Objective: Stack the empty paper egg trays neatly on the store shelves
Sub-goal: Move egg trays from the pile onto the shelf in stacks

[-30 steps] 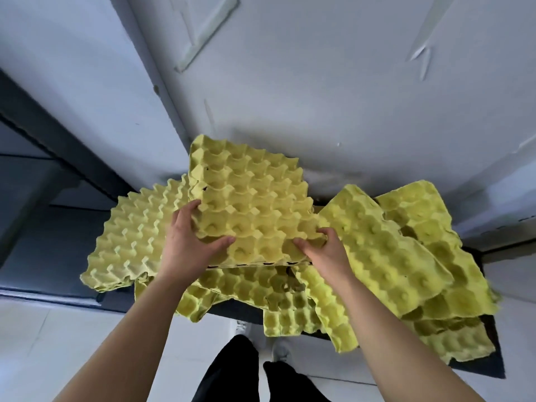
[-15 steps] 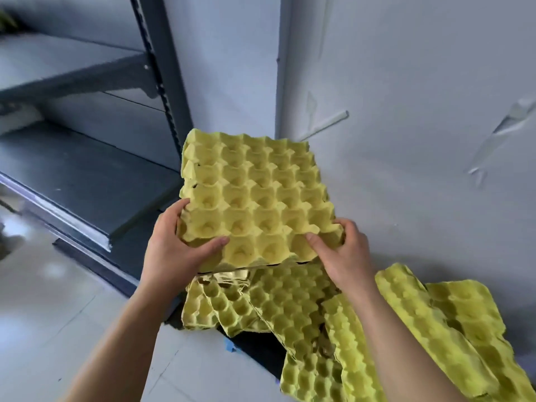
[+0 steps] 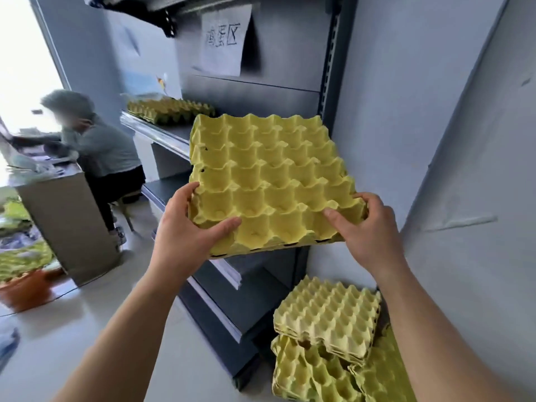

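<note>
I hold a small stack of yellow paper egg trays (image 3: 269, 175) in the air in front of the dark grey store shelves (image 3: 174, 134). My left hand (image 3: 188, 227) grips its near left corner, thumb on top. My right hand (image 3: 365, 227) grips the near right corner, thumb on top. Another row of yellow trays (image 3: 171, 110) lies on the shelf at about the height of the held stack, further left. A loose pile of yellow trays (image 3: 327, 323) lies on the floor at the lower right.
A handwritten paper sign (image 3: 224, 39) hangs on the shelf back. A grey wall (image 3: 449, 140) is on the right. A seated person (image 3: 95, 149) works at a counter (image 3: 66, 216) on the left. Lower shelves (image 3: 232, 300) jut out below the held stack.
Both hands have lifted the tray stack off the floor pile and carried it up and left to the shelves. The view has swung from the floor to the shelf unit.
</note>
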### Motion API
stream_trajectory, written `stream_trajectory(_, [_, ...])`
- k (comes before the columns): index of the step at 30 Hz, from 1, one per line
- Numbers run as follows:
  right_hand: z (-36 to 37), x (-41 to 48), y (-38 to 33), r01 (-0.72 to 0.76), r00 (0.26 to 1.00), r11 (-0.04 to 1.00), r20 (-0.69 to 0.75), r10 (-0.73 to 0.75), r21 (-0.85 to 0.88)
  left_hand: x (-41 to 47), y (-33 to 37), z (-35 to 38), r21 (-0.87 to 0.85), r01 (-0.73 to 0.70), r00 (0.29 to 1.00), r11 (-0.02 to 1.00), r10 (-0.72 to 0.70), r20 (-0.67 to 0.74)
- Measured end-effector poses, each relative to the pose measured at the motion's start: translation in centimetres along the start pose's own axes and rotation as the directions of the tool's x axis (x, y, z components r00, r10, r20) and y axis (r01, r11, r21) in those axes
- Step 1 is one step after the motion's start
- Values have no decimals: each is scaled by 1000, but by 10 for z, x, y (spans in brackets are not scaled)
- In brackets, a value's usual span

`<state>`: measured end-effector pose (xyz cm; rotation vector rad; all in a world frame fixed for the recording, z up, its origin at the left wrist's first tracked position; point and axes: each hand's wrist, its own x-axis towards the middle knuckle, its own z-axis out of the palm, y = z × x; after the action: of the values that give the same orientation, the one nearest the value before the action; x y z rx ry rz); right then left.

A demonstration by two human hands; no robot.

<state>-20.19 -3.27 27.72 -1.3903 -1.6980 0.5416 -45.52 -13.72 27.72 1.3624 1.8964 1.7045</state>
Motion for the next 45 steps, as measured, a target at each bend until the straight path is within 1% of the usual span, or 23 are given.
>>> stream_trajectory(5, [70,12,-77,43,998,998,42,-45,40,48,-27,-84,5,23,998,1000,-23,-55])
stream_trajectory(8, [110,24,-113,42,995,998,90,-45,37,79,-45,-121,9,57,995,998,-56,-83])
stream_trajectory(10, [135,34,-134,39,992,999,118,-42,28,101,-58,-141,-19,84,992,996,-85,-88])
stream_trajectory(12, [160,47,-152,49,989,998,136,-54,35,123,-71,-156,-27,93,991,995,-95,-97])
stream_trajectory(16, [208,83,-180,70,985,997,159,-73,24,175,-92,-175,30,87,987,996,-82,-136])
stream_trajectory(23, [288,167,-217,91,982,996,168,-86,-18,285,-134,-189,9,125,985,992,-123,-119])
stream_trajectory(29, [351,234,-248,123,984,991,135,-116,-44,378,-175,-201,-28,117,991,993,-118,-65])
stream_trajectory(33, [390,268,-268,100,988,993,128,-91,-65,442,-205,-210,-33,106,994,994,-107,-6])
stream_trajectory(36, [419,289,-283,89,992,993,98,-80,-83,491,-223,-215,-10,81,997,997,-81,11])
stream_trajectory(40, [458,311,-305,59,998,991,45,-54,-119,550,-245,-225,-4,63,995,998,-63,73])
stream_trajectory(45, [502,336,-337,-4,1000,988,-21,1,-156,631,-266,-242,-125,109,983,986,-88,163])
